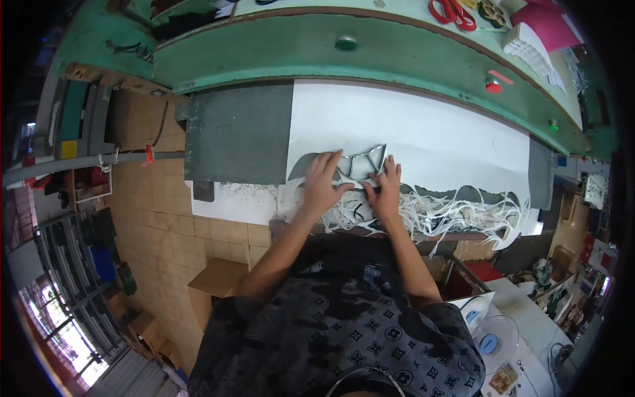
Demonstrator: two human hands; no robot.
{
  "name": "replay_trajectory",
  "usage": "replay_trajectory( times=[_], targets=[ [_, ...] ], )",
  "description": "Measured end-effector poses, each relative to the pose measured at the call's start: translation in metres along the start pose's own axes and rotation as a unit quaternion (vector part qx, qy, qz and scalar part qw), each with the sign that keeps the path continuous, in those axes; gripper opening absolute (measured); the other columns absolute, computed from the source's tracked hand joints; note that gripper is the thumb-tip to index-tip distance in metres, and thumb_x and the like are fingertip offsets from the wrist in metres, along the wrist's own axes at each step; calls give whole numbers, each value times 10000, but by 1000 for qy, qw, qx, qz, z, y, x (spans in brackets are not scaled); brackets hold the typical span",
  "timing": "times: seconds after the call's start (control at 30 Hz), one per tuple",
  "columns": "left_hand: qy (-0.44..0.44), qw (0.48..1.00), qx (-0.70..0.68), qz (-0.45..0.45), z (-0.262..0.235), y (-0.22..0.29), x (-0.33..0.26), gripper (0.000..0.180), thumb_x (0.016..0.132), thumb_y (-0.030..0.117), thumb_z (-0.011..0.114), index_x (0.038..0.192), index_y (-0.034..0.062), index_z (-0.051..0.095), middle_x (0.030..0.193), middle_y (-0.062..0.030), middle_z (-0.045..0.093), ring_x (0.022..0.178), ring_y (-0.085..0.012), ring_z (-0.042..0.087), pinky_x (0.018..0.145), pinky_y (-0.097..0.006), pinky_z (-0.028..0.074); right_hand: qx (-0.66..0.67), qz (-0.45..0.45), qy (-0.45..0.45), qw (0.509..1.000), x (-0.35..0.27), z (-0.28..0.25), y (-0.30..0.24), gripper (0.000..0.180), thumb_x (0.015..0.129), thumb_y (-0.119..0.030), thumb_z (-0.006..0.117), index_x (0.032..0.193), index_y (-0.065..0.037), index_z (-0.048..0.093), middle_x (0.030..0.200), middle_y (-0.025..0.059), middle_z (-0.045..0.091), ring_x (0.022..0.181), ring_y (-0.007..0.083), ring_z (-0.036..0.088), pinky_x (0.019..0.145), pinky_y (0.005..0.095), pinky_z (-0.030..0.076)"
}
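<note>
A metal cutting die, a thin outline frame with cross bars, lies on a large white sheet near the sheet's front edge. My left hand rests at the die's left end, fingers stretched forward and thumb pointing inward. At the die's right side is my right hand, with its fingers spread and its thumb near the lower edge. Both hands appear to touch the frame without wrapping round it. Next to my left fingers, a curved cutout in the sheet shows the dark surface beneath.
Tangled white offcut strips lie along the front edge. A green machine beam spans the back, with a red button on it. Red-handled scissors lie on top. A dark grey board is at left, a cardboard box below.
</note>
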State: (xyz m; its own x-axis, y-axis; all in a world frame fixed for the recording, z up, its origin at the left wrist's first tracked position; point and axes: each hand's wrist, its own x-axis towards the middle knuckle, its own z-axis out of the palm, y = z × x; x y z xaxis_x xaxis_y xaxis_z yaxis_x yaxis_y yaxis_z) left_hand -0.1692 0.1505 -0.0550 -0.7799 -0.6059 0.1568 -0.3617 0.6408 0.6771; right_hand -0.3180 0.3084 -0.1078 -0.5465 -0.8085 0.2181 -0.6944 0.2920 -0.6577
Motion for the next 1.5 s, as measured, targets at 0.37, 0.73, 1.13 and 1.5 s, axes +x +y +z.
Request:
replay_trajectory(
  times=[0.37,0.73,1.13,1.5],
  targets=[
    [129,990,48,-27,25,-1,-5,747,697,352,968,1307,67,642,1264,-119,650,1232,-350,587,1059,-504,424,23,20,-4,1000,9,-20,10,506,756,-371,927,1102,-88,689,1627,411,281,1529,596,253,1211,744,150],
    [-13,987,162,13,-17,14,-23,323,763,91,790,1085,91,779,1258,-99,607,1210,-350,553,1085,-526,396,63,16,34,997,9,-13,12,563,728,-322,955,1072,-56,598,1626,400,312,1525,566,302,1217,723,157],
    [-61,997,34,-15,-6,-2,23,1052,739,377,942,1563,23,393,1523,-218,532,1407,-422,501,1196,-536,359,23,-3,27,999,15,-12,14,548,749,-306,943,1070,-58,575,1631,367,346,1540,520,316,1219,715,170],
    [45,998,8,-41,23,-21,11,1011,642,382,997,1496,78,551,1490,-214,588,1418,-382,531,1171,-514,403,14,17,-7,1000,19,-13,13,561,798,-334,895,1134,-38,559,1642,347,346,1559,529,263,1236,694,144]
  ],
)
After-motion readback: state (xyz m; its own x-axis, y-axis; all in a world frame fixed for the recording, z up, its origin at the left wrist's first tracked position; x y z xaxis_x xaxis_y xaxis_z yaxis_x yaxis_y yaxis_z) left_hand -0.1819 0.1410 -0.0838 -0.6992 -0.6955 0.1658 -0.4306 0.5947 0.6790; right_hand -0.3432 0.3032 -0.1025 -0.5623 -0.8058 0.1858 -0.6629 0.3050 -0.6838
